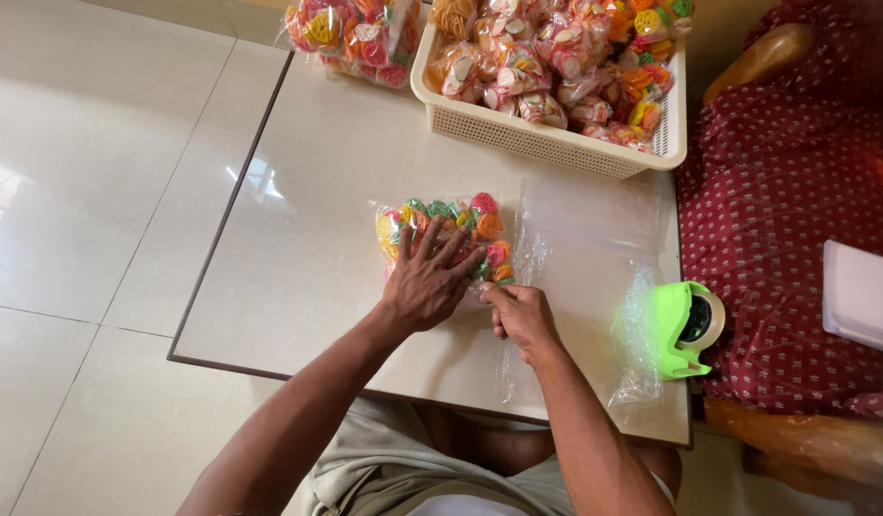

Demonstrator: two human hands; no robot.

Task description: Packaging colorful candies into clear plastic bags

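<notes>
A clear plastic packet of small colourful snack pieces point(479, 218) lies flat on the low beige table point(308, 229). My left hand point(428, 282) presses down on the packet with its fingers spread. My right hand point(521, 315) is curled at the packet's near right corner, pinching the plastic edge there. A stack of empty clear plastic bags point(594, 258) lies just right of the packet, under and beyond my right hand.
A cream perforated basket point(546, 139) full of filled packets stands at the table's back right. Another filled packet point(355, 33) sits at the back. A green tape dispenser point(685, 327) rests at the right edge. A red patterned seat point(785, 210) adjoins the table.
</notes>
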